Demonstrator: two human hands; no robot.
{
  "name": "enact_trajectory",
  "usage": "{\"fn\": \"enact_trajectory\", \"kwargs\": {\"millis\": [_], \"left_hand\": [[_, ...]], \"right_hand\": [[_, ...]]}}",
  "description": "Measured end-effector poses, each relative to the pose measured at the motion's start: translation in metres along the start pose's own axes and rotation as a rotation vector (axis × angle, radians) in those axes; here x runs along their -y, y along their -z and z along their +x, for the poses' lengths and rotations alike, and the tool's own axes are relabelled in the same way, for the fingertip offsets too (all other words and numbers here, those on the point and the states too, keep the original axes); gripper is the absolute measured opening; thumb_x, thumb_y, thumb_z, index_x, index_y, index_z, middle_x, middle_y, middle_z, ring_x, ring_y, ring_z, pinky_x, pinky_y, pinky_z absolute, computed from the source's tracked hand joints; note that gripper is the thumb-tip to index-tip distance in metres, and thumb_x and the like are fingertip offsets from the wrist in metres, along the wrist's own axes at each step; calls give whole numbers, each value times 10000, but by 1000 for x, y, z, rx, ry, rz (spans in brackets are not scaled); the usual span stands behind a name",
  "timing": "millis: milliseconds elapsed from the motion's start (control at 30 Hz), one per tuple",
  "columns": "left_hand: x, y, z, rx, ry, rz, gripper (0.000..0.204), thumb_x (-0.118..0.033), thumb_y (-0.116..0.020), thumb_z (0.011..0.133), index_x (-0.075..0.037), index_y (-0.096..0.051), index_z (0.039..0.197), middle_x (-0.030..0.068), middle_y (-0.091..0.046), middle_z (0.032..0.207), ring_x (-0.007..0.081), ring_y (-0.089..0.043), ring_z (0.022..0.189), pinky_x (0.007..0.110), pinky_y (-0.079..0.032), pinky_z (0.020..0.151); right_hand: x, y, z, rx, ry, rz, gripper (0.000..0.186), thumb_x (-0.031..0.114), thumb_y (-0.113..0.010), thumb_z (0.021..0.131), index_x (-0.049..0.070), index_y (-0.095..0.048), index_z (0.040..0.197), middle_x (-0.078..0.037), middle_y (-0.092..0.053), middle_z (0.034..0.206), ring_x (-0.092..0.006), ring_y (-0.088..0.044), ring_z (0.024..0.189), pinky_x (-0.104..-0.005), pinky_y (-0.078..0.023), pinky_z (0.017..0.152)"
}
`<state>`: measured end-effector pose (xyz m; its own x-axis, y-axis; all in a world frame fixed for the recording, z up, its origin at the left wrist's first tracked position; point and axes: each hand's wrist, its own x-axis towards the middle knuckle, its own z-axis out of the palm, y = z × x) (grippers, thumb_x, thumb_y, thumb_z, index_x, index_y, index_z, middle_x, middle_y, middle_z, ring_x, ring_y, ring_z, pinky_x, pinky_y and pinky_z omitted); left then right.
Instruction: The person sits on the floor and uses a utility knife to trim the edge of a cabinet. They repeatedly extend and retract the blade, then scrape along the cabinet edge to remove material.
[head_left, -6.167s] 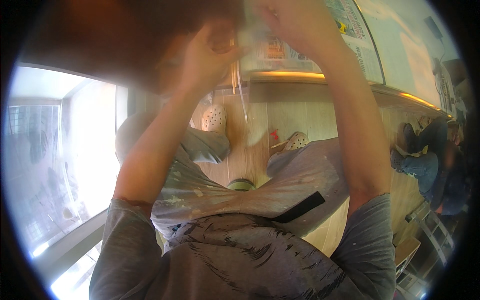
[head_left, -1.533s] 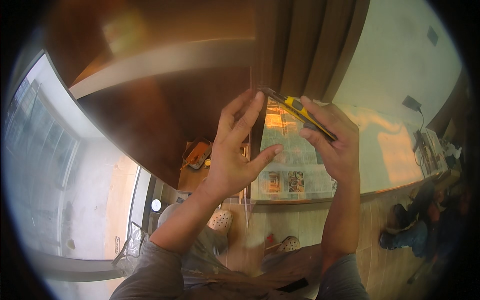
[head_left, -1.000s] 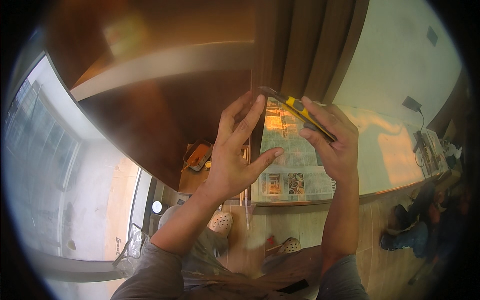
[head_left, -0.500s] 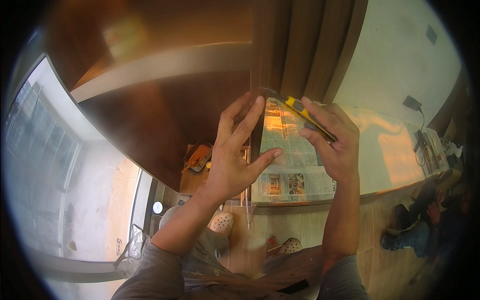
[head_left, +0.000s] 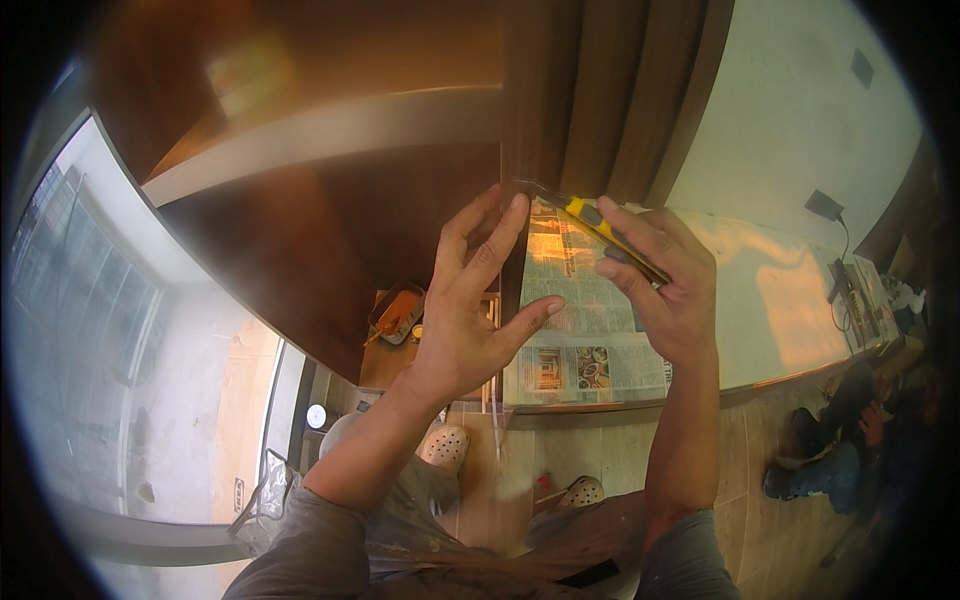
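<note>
A yellow and black utility knife [head_left: 592, 220] is gripped in my right hand [head_left: 672, 285], between thumb and fingers. Its blade points up and left, with the tip close to the vertical edge of a dark brown wood panel [head_left: 520, 110]. Whether the blade touches the wood I cannot tell. Just left of that tip is my left hand [head_left: 462, 305], its fingers stretched out and its thumb spread to the right. Its fingertips are at the panel's edge, and it holds nothing. Behind both hands, newspaper sheets [head_left: 590, 300] cover a ledge.
Below the cabinet's brown side [head_left: 330, 230], a small tray [head_left: 400, 312] with orange contents stands on a wooden surface. A ribbed brown panel [head_left: 610, 90] rises ahead. At the right, a cable hangs from a wall plate [head_left: 824, 206]; another person [head_left: 830, 465] sits low by the ledge.
My right hand and the knife have shifted very slightly left and down along the panel edge. My left hand stays in place.
</note>
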<state>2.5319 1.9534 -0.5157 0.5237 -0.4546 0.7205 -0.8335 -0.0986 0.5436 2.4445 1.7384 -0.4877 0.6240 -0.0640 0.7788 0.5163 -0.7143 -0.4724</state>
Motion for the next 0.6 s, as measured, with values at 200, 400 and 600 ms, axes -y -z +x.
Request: {"fn": "enact_trajectory", "kwargs": {"millis": [200, 400, 600], "left_hand": [[-3, 0, -1, 13, 44, -17, 892, -206, -889, 842, -144, -456, 1619, 208, -360, 1605, 358, -534, 1392, 432, -562, 1070], [-2, 0, -1, 10, 20, 2, 893, -206, -889, 841, -142, -457, 1620, 209, -360, 1605, 359, -532, 1395, 437, -553, 1078], [1, -1, -2, 8, 1, 24, 950, -266, -924, 808, -83, -453, 1612, 216, -386, 1605, 361, -428, 1494, 457, -414, 1199]], "right_hand": [[-1, -2, 0, -24, 13, 4, 539, 145, -857, 858, 140, -731, 1383, -59, -661, 939, -141, -594, 790, -283, -477, 662], [1, -1, 0, -8, 0, -4, 536, 143, -855, 859, 140, -733, 1381, -59, -660, 938, -140, -594, 792, -282, -476, 662], [0, -1, 0, -10, -1, 5, 536, 142, -855, 860, 143, -733, 1382, -58, -659, 938, -140, -597, 796, -282, -475, 663]]}}
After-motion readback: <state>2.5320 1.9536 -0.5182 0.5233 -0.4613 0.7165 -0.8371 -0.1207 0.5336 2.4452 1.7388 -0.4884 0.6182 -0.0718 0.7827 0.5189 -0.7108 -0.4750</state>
